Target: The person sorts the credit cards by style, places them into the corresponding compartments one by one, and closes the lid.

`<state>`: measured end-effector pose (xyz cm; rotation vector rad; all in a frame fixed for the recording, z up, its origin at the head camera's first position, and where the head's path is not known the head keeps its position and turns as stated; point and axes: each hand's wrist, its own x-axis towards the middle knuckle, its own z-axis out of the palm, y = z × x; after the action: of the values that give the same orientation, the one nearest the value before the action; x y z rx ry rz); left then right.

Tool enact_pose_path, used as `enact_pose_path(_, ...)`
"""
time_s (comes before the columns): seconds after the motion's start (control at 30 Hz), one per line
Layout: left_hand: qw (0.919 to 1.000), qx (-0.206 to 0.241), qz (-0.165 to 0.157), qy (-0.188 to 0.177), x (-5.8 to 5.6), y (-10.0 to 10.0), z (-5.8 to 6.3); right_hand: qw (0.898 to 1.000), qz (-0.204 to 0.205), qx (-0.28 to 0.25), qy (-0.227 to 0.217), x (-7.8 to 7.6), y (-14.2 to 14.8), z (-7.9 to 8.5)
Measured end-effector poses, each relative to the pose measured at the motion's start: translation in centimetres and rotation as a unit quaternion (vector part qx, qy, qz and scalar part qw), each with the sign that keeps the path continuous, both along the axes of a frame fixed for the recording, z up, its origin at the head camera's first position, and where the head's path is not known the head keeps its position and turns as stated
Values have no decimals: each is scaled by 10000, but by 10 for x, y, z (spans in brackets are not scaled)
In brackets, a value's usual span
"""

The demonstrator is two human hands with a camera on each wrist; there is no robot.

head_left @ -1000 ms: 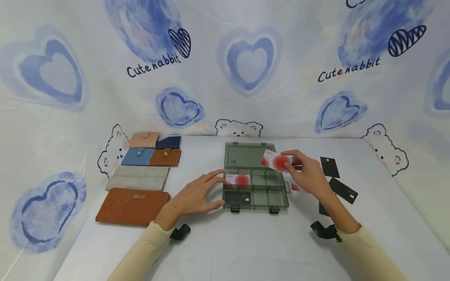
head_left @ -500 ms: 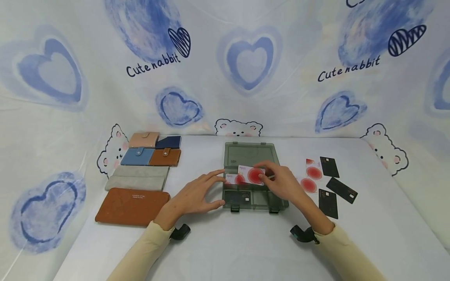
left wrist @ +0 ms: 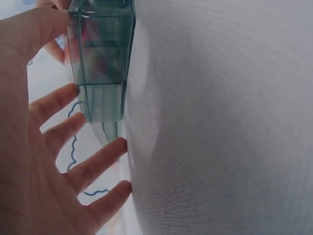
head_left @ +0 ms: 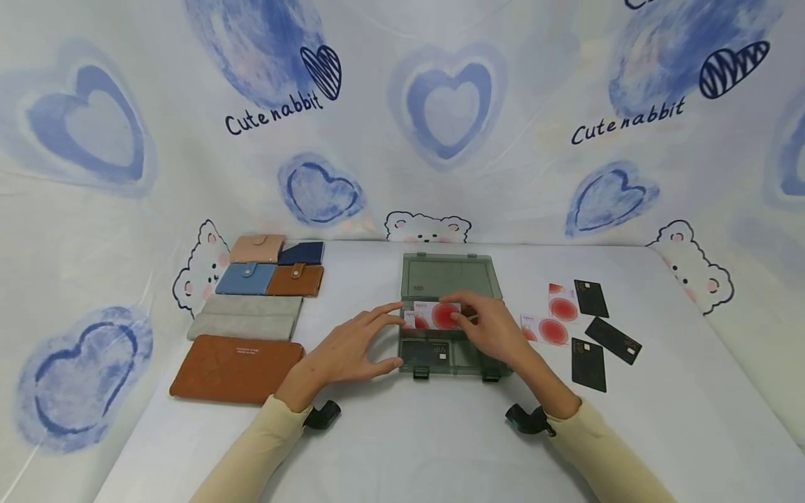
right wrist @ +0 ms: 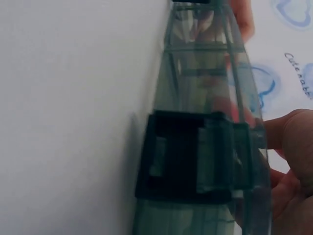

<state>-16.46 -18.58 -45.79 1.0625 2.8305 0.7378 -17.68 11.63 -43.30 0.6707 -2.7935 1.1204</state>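
A green see-through compartment box (head_left: 462, 360) lies with its lid (head_left: 449, 276) laid back. Between thumb and fingers, my right hand (head_left: 493, 328) pinches a white-and-red card (head_left: 434, 314) over the box's back-left compartment. That card overlaps another white-and-red card (head_left: 409, 318) lying there. A black VIP card (head_left: 425, 353) lies in the front-left compartment. My left hand (head_left: 349, 349) rests at the box's left side with its fingers spread, fingertips (left wrist: 71, 93) against the wall. In the right wrist view, the box's front latch (right wrist: 195, 159) hides part of the right fingers.
To the right lie two white-and-red cards (head_left: 553, 331) and several black cards (head_left: 588, 365). At the left are a brown wallet (head_left: 236, 369), a grey wallet (head_left: 247, 316) and several small card holders (head_left: 247, 279). A printed cloth (head_left: 449, 140) hangs behind.
My right hand has carried the white-and-red card leftward and down, from the box's right side to over the back-left compartment. My left hand has stayed at the box's left edge.
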Motion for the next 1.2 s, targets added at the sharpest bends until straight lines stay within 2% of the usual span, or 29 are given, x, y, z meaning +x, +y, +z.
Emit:
enact_pose_path(0.37, 10000, -6, 6, -53, 0, 0, 3, 9991, 245, 213, -284, 1, -5, -4)
enact_pose_path(0.63, 10000, -60, 30, 2, -1, 1, 1, 9965, 376, 636, 379, 4, -9, -4)
enact_pose_path(0.87, 10000, -62, 25, -13, 0, 1, 3, 9940, 303, 876, 576, 6, -9, -5)
enact_pose_path(1.03, 10000, -69, 2, 1, 0, 1, 3, 9926, 215, 1084, 506, 8, -8, -5)
enact_pose_path(1.2, 10000, -43, -17, 3, 0, 1, 2, 9906, 156, 1342, 199, 11, -9, -7)
